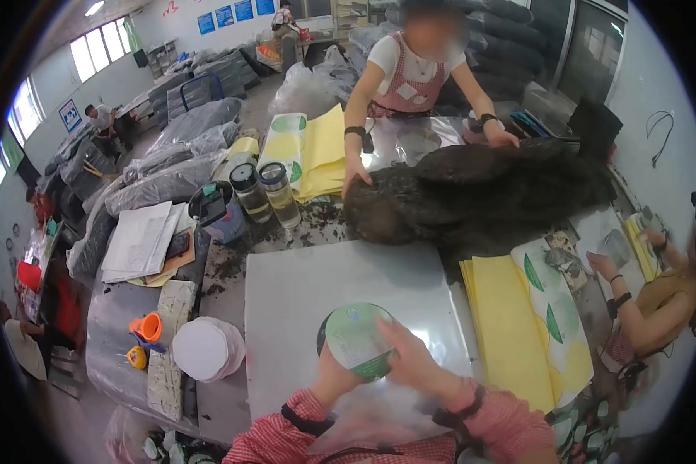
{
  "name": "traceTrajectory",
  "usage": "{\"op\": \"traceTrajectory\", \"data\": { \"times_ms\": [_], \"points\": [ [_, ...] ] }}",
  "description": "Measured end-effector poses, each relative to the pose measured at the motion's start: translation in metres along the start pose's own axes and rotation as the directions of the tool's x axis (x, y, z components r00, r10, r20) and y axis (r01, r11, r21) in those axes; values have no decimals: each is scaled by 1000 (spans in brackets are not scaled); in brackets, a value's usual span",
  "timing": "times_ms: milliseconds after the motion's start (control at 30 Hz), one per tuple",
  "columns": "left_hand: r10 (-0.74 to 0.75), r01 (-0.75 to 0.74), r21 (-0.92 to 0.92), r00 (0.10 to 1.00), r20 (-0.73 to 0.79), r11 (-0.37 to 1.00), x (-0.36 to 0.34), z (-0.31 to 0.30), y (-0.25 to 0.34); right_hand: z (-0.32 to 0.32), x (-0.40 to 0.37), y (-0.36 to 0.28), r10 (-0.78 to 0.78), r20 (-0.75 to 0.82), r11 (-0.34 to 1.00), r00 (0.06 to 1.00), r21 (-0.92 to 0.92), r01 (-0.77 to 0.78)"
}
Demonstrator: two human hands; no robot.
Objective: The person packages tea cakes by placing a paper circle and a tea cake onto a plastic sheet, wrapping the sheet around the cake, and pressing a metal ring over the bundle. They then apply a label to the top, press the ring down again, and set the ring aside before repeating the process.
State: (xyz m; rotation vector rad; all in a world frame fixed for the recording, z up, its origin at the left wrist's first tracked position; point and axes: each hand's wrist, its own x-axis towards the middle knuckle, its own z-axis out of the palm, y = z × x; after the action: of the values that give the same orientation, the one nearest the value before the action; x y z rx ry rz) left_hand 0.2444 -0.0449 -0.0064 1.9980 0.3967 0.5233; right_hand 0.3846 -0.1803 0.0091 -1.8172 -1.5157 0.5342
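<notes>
While seen from the head camera, both of the person's own hands meet at the near edge of the worktop (223,402), and the round disc (354,339) sits between them. The left hand (334,380) is cupped about the disc's lower left rim, fingers curled behind it and out of sight. The right hand (411,357) is half closed on the right rim, its fingers lying along the edge and partly over the labelled face. The disc is held clear of the surface and tilted, its pale green-and-white face turned up toward the camera. Being round, it has no long axis to speak of. Both hands are touching it, so neither is nearer.

Under the disc lies a large white sheet (301,286), which covers the middle of the near side. A stack of yellow sheets (510,325) lies just beside its right edge. A round pile of white paper (207,348) lies near its left edge. Toward the far side, a dark loose heap (472,193) spreads across the worktop, well apart from the disc. A co-worker opposite has both hands on that heap, and another person's hands work at the right edge.
</notes>
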Motion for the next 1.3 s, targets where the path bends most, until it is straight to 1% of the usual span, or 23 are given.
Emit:
{"op": "traceTrajectory", "data": {
  "times_ms": [67, 133, 167, 200, 233, 300, 367, 400, 500, 567, 600, 667, 767, 800, 833, 867, 933, 967, 1067, 1133, 1200, 1233, 1300],
  "points": [
    [-50, 50, 6, 995, 82, 999, -1, -1, -6, 3, 34, -10, 245, -167, 665, 955, 746, -40],
    [91, -126, 361, 989, 113, 924, 0, -10, -16, 39, 38, 25, 322, -13, 400, 947, 908, -124],
    [-118, 112, -48, 982, -146, 993, -6, -11, -25, 46, 36, 26, 113, -173, 849, 978, 528, -5],
    [-125, 118, -48, 979, -162, 992, -12, -22, -34, 49, 36, 26, -153, -189, 988, 970, -32, 149],
    [-193, 160, -135, 938, -289, 978, -25, -40, -45, 42, 35, 10, -146, 16, 953, 989, -268, 145],
    [-292, 215, -230, 876, -384, 949, -42, -48, -50, 46, 41, -5, -130, 119, 924, 984, -346, 164],
    [-604, 592, -133, 791, -94, 795, -48, -46, -34, 57, 42, 0, -115, 216, 881, 970, -430, 200],
    [-614, 602, -131, 785, -85, 788, -49, -44, -33, 57, 43, 0, -114, 214, 872, 970, -447, 201],
    [-331, 367, 133, 915, -229, 921, -37, -38, -10, 61, 40, 9, -102, 223, 888, 969, -419, 190],
    [10, 18, 387, 997, -71, 922, -37, -22, 25, 61, 38, 7, -72, 236, 857, 969, -482, 181],
    [31, -29, 430, 1000, 4, 902, -40, -11, 51, 59, 39, 7, -132, 216, 827, 967, -515, 228],
    [63, -43, 438, 998, -30, 898, -51, 15, 54, 67, 26, 42, -318, 77, 845, 945, -429, 319],
    [-127, 128, 359, 992, -26, 925, -74, 6, 68, 46, 19, 65, 8, -318, 991, 948, -125, -50],
    [-62, 100, 513, 994, -91, 853, -89, 19, 60, 58, 15, 57, 89, -234, 996, 968, 31, -85],
    [-148, 165, 426, 986, -72, 889, -97, 13, 74, 70, 11, 49, 170, -147, 974, 974, 178, -143],
    [-42, 105, 518, 990, -133, 849, -109, 25, 60, 73, 8, 21, 92, 5, 957, 996, 276, -90],
    [-209, 244, 450, 970, -127, 859, -130, 8, 64, 113, -15, -28, 40, 215, 676, 976, 713, -185],
    [-231, 279, 453, 960, -159, 847, -143, -1, 61, 94, -12, -71, -78, 189, 923, 979, 384, 0],
    [-414, 398, -115, 860, -299, 910, -217, -42, 15, 75, -9, -91, -86, 120, 984, 989, 165, 66],
    [-560, 626, -104, 596, -576, 773, -278, -67, -7, 40, -8, -132, -102, 70, 982, 992, 166, 89],
    [-612, 789, -102, 380, -694, 606, -347, -86, -47, 4, -13, -165, -245, 197, 885, 949, 445, 136],
    [-606, 866, 112, 428, -671, 487, -381, -94, -64, -9, -18, -168, -400, 250, 782, 882, 594, 186],
    [-602, 751, 478, 656, -455, 456, -436, -86, -116, -13, -14, -185, -692, 211, 369, 690, 925, 87]
  ]
}}
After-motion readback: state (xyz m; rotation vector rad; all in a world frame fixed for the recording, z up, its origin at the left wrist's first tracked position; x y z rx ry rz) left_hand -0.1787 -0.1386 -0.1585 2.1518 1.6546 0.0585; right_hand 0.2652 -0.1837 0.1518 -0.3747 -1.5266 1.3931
